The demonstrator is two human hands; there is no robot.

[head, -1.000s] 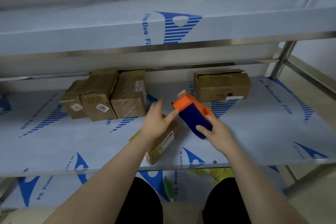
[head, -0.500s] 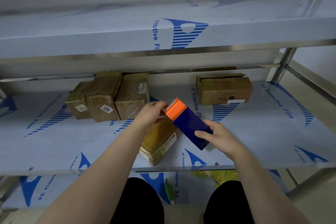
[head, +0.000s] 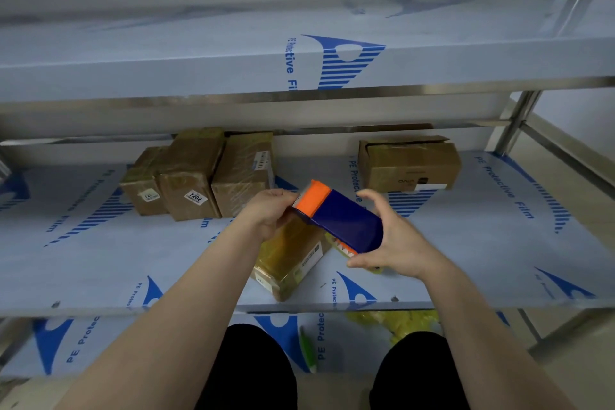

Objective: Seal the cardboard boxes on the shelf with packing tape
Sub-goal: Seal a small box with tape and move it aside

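The tape dispenser (head: pixel 342 221) is gripped over the box (head: pixel 289 263) by curled fingers (head: pixel 373 197) of the right hand (head: pixel 399 243), its orange end pinched by the left hand (head: pixel 269 213), likely to free tape.

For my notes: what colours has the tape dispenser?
The tape dispenser is dark blue with an orange end; head view.

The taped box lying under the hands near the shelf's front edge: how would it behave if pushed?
Likely slides easily: the taped box is wrapped in glossy tape and lies on the smooth protective film of the shelf. Probably stiff, since its edges look square. A push toward the person could drop it, as one corner sits close to the front edge.
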